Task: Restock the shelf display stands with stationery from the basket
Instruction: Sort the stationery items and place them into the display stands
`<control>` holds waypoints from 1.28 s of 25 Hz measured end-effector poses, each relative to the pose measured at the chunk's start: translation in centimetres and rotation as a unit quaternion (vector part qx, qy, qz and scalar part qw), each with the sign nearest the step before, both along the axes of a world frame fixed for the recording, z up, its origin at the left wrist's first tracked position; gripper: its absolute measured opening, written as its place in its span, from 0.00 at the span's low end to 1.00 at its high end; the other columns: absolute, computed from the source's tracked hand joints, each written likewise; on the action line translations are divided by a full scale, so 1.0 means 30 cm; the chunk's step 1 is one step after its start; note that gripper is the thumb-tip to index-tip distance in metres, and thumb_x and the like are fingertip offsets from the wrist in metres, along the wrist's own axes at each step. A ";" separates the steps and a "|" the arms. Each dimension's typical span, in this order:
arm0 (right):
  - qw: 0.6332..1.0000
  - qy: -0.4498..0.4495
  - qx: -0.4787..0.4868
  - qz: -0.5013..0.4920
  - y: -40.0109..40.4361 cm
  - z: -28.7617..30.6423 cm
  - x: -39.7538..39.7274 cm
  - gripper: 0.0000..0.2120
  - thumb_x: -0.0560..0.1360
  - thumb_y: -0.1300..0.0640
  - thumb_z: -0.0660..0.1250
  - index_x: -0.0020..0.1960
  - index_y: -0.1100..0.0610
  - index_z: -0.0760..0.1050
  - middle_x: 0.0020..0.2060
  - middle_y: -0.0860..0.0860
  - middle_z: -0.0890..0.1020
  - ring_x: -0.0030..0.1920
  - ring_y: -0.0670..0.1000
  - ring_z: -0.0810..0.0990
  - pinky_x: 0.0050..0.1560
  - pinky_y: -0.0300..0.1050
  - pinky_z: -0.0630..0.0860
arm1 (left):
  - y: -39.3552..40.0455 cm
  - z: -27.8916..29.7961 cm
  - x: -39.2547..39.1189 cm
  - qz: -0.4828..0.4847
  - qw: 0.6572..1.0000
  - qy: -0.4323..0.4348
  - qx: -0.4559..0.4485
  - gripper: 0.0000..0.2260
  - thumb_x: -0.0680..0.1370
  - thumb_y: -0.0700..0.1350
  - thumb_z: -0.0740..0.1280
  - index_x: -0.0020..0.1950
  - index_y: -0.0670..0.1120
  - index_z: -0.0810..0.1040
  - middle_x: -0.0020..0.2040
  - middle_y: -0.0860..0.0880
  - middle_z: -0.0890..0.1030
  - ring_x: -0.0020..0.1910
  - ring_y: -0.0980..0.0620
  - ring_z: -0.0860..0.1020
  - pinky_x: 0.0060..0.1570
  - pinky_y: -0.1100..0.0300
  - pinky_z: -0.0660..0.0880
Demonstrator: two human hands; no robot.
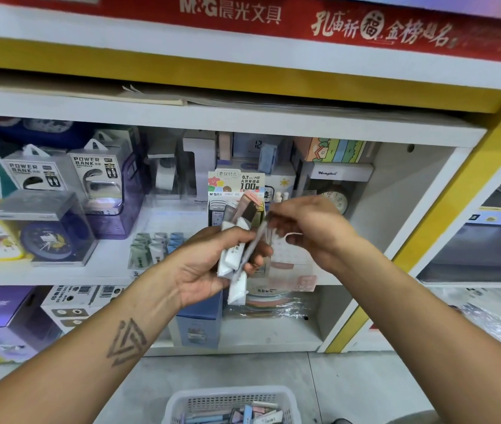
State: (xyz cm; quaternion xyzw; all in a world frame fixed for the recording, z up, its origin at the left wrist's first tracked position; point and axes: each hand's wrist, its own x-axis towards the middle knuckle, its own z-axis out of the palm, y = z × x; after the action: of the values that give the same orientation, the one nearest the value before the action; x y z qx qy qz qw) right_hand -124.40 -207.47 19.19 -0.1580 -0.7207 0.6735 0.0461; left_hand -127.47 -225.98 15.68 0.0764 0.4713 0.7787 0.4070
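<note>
Restock midway: left hand (212, 264) grips packs (234, 255), right hand (307, 228) pinches one out toward stand (237, 191) at 12 o'clock; basket (231, 405) at 6 still holds stock

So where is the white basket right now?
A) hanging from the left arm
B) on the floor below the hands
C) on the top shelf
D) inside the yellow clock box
B: the basket sits low on the grey floor, under both arms.

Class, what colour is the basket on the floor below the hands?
White, with perforated sides; the basket shows best in the head view, at the bottom edge.
</note>
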 end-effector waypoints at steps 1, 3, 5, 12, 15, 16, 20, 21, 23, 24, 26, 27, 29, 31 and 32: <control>0.997 0.020 -0.055 -0.040 0.025 0.014 0.002 0.06 0.76 0.63 0.70 0.45 0.67 0.82 0.34 0.58 0.84 0.29 0.50 0.78 0.31 0.41 0.75 | 0.000 -0.002 0.002 0.002 1.000 0.000 -0.009 0.12 0.75 0.38 0.70 0.57 0.35 0.79 0.47 0.34 0.82 0.38 0.46 0.80 0.33 0.61 0.77; 0.987 0.079 -0.068 -0.119 0.088 0.043 0.004 0.06 0.78 0.66 0.67 0.48 0.69 0.80 0.32 0.57 0.84 0.30 0.51 0.81 0.33 0.40 0.79 | 0.001 -0.006 0.005 0.010 0.999 0.006 -0.038 0.13 0.74 0.37 0.71 0.57 0.34 0.78 0.45 0.35 0.83 0.36 0.46 0.80 0.31 0.61 0.77; 0.977 0.132 0.033 -0.166 0.138 0.056 0.005 0.04 0.79 0.66 0.66 0.51 0.66 0.78 0.33 0.55 0.84 0.31 0.50 0.83 0.36 0.40 0.81 | 0.002 -0.008 0.007 0.022 0.998 0.015 -0.063 0.13 0.72 0.37 0.72 0.55 0.35 0.79 0.41 0.37 0.82 0.32 0.47 0.78 0.29 0.62 0.75; 0.906 0.155 0.381 -0.099 0.163 -0.042 -0.032 0.07 0.81 0.62 0.64 0.51 0.50 0.70 0.41 0.51 0.82 0.39 0.46 0.84 0.46 0.50 0.83 | 0.020 -0.008 0.008 0.029 0.997 0.029 -0.071 0.12 0.75 0.38 0.71 0.57 0.35 0.78 0.35 0.40 0.79 0.28 0.50 0.74 0.27 0.61 0.71; 0.892 0.150 0.419 -0.075 0.155 -0.078 -0.054 0.09 0.81 0.59 0.63 0.48 0.46 0.67 0.40 0.46 0.81 0.39 0.42 0.83 0.44 0.49 0.83 | 0.013 -0.010 0.003 0.026 0.997 0.029 -0.070 0.11 0.75 0.38 0.71 0.55 0.36 0.79 0.35 0.40 0.79 0.28 0.49 0.74 0.27 0.61 0.71; 0.890 0.148 0.425 -0.068 0.153 -0.084 -0.061 0.10 0.81 0.59 0.63 0.47 0.46 0.67 0.39 0.45 0.81 0.39 0.42 0.83 0.44 0.50 0.83 | 0.010 -0.011 0.000 0.026 0.997 0.029 -0.069 0.10 0.75 0.38 0.71 0.55 0.36 0.79 0.35 0.40 0.79 0.28 0.49 0.74 0.27 0.61 0.71; 0.879 0.150 0.451 -0.049 0.145 -0.101 -0.080 0.06 0.81 0.60 0.63 0.48 0.51 0.69 0.37 0.49 0.82 0.39 0.47 0.83 0.43 0.53 0.82 | -0.002 -0.009 -0.007 0.025 0.997 0.028 -0.064 0.08 0.75 0.38 0.71 0.53 0.37 0.80 0.36 0.40 0.78 0.28 0.49 0.74 0.27 0.62 0.70; 0.876 0.150 0.457 -0.040 0.143 -0.106 -0.086 0.05 0.81 0.61 0.63 0.48 0.53 0.70 0.37 0.51 0.82 0.39 0.49 0.84 0.43 0.54 0.82 | -0.003 -0.009 -0.008 0.024 0.997 0.028 -0.063 0.07 0.75 0.38 0.71 0.52 0.37 0.80 0.36 0.40 0.78 0.28 0.49 0.74 0.27 0.62 0.70; 0.865 0.132 0.484 -0.016 0.139 -0.114 -0.093 0.02 0.81 0.61 0.64 0.50 0.57 0.75 0.40 0.55 0.83 0.42 0.54 0.84 0.44 0.54 0.81 | -0.004 -0.010 -0.007 0.025 0.997 0.030 -0.062 0.07 0.76 0.38 0.70 0.51 0.37 0.81 0.36 0.40 0.78 0.28 0.50 0.74 0.27 0.62 0.70; 0.851 0.123 0.511 -0.007 0.134 -0.115 -0.097 0.05 0.81 0.60 0.64 0.52 0.58 0.78 0.43 0.57 0.84 0.45 0.57 0.83 0.46 0.54 0.80 | -0.005 -0.011 -0.007 0.025 0.997 0.031 -0.061 0.07 0.76 0.38 0.70 0.52 0.37 0.81 0.36 0.40 0.78 0.28 0.50 0.74 0.27 0.62 0.71; 0.827 0.110 0.551 -0.005 0.126 -0.109 -0.097 0.11 0.81 0.60 0.64 0.61 0.58 0.81 0.50 0.57 0.85 0.51 0.59 0.82 0.52 0.50 0.78 | -0.006 -0.013 -0.007 0.019 0.998 0.034 -0.058 0.09 0.76 0.39 0.71 0.54 0.36 0.81 0.36 0.40 0.78 0.28 0.50 0.75 0.27 0.62 0.71; 0.833 0.106 0.543 -0.022 0.123 -0.100 -0.094 0.14 0.81 0.60 0.63 0.64 0.58 0.79 0.52 0.57 0.85 0.53 0.59 0.82 0.54 0.48 0.77 | -0.007 -0.013 -0.008 0.015 0.998 0.036 -0.056 0.12 0.76 0.40 0.71 0.56 0.35 0.80 0.36 0.40 0.79 0.28 0.50 0.75 0.27 0.62 0.72; 0.866 0.096 0.485 -0.076 0.115 -0.074 -0.079 0.14 0.80 0.62 0.63 0.64 0.57 0.79 0.48 0.55 0.85 0.48 0.56 0.82 0.51 0.46 0.77 | -0.007 -0.013 -0.008 0.003 0.998 0.040 -0.052 0.15 0.75 0.43 0.72 0.58 0.35 0.79 0.36 0.40 0.79 0.29 0.50 0.75 0.28 0.62 0.72; 0.933 0.080 0.344 -0.071 0.095 -0.047 -0.059 0.08 0.79 0.63 0.65 0.52 0.57 0.82 0.40 0.54 0.86 0.36 0.51 0.82 0.39 0.45 0.77 | -0.004 -0.012 -0.006 -0.007 0.998 0.042 -0.049 0.16 0.75 0.45 0.72 0.57 0.36 0.79 0.35 0.41 0.79 0.29 0.50 0.76 0.28 0.62 0.73; 0.965 0.070 0.250 -0.033 0.075 -0.031 -0.044 0.05 0.79 0.62 0.67 0.48 0.58 0.82 0.37 0.56 0.85 0.31 0.50 0.80 0.33 0.44 0.75 | -0.002 -0.012 -0.005 -0.009 0.998 0.042 -0.047 0.16 0.75 0.46 0.72 0.57 0.37 0.78 0.35 0.41 0.79 0.28 0.50 0.76 0.28 0.62 0.73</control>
State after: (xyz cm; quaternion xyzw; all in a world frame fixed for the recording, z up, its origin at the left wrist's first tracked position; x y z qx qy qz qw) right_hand -125.72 -205.21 18.26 -0.1177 -0.8555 0.4792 0.1570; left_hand -127.63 -226.05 15.32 0.0938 0.5233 0.7479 0.3974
